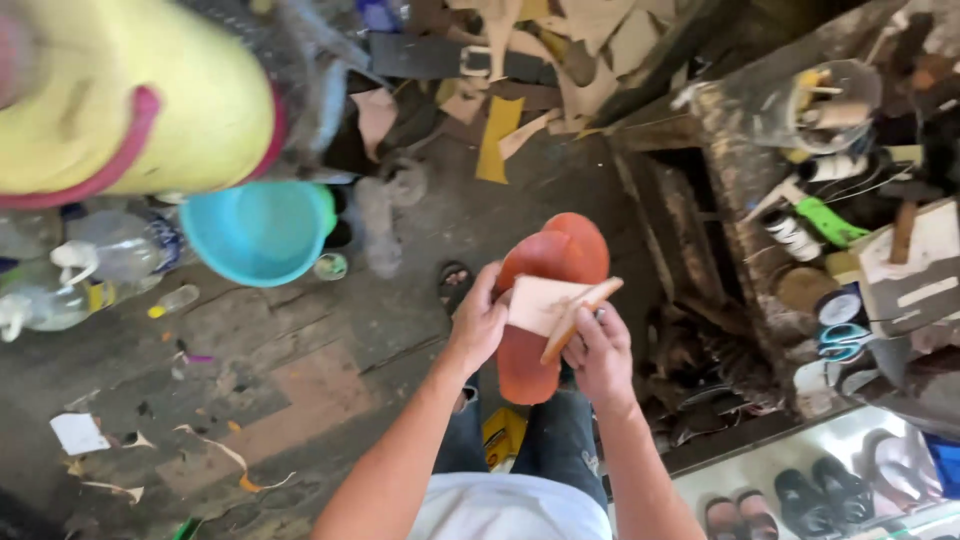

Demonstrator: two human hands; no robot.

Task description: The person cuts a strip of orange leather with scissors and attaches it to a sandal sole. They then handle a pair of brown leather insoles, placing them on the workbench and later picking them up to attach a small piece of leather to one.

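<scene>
A pair of orange-red shoe soles (pixel 545 268), stacked flat, rests over my lap. My left hand (pixel 478 322) grips their left edge and pins a pale tan leather piece (pixel 540 300) against them. Close beside it, my right hand (pixel 600 350) holds a thin wooden stick (pixel 580 315) that lies slanted across the leather piece. Both forearms reach up from the bottom of the view over my dark jeans and white shirt.
A turquoise plastic basin (pixel 258 232) and a big yellow container (pixel 130 100) sit at left, with clear plastic bottles (pixel 60 280). Leather scraps (pixel 500 130) litter the floor ahead. A cluttered workbench (pixel 850 200) stands at right, shoes (pixel 830 490) below it.
</scene>
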